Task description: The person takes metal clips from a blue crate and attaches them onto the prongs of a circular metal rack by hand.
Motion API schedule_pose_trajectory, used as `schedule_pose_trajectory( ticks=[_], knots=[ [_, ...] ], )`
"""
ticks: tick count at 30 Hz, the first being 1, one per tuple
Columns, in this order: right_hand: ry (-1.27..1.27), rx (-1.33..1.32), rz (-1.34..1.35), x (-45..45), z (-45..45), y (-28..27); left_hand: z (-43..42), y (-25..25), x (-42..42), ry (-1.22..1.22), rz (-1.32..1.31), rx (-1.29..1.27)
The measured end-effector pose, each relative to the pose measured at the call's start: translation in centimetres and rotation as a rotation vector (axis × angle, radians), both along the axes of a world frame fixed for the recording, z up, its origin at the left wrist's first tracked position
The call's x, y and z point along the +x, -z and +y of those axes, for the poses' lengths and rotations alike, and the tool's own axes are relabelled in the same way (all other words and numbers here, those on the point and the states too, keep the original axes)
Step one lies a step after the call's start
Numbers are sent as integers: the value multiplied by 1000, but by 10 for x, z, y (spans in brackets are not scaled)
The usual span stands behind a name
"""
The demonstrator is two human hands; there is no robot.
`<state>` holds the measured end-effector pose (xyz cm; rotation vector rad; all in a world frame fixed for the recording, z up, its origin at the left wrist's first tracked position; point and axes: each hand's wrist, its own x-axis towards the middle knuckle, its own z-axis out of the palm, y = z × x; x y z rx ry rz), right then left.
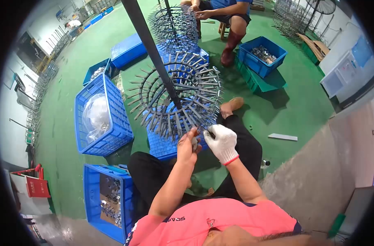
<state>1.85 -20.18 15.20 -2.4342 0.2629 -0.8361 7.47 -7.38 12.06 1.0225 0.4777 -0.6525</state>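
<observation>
A round metal rack [187, 117] with rings of outward-pointing prongs stands before me on a thick dark central pole [148, 39]. My bare left hand [188, 146] is closed at the rack's near lower edge, around small silvery metal parts [194, 142] partly covered by the fingers. Just to its right, my right hand [221, 141], in a white knit glove with a red cuff, has its fingers pinched together against the prongs. Whatever lies between those fingertips is too small to make out. Under the rack is an upturned blue crate [165, 144].
At left stand a blue crate [123, 127] holding a plastic bag [97, 115] and a blue bin [88, 197] of small metal parts. Across from me, a seated person [232, 12] works at a second pronged rack [174, 26]. A blue bin [263, 69] of parts sits beyond my right foot.
</observation>
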Motion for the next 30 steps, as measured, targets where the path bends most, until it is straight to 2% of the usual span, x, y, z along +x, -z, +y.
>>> schedule_pose_trajectory(
  ticks=[2,3,7,11,14,15,18,19,23,27,30],
  knots=[
    [-23,56,-38,-9,0,0,13,-9,-12,10,45,9],
    [-57,77,-27,-16,0,0,26,4,-17,65,28,-76],
    [-185,231,119,-46,11,-4,59,32,-34,-2,318,-612],
    [-256,296,137,-63,25,-1,63,39,-47,1,339,-867],
    [-269,323,181,-65,31,-9,61,37,-47,36,310,-888],
    [-240,299,164,-62,31,-8,59,29,-46,16,325,-819],
    [-146,225,84,-47,22,12,65,66,-36,113,307,-653],
    [-140,216,136,-41,19,18,60,54,-36,57,330,-490],
    [-181,252,262,-30,22,22,49,52,-21,62,343,-430],
    [-182,290,318,-35,27,30,48,61,-11,43,393,-537],
    [-175,276,329,-40,26,35,51,57,-14,28,370,-457]
  ],
)
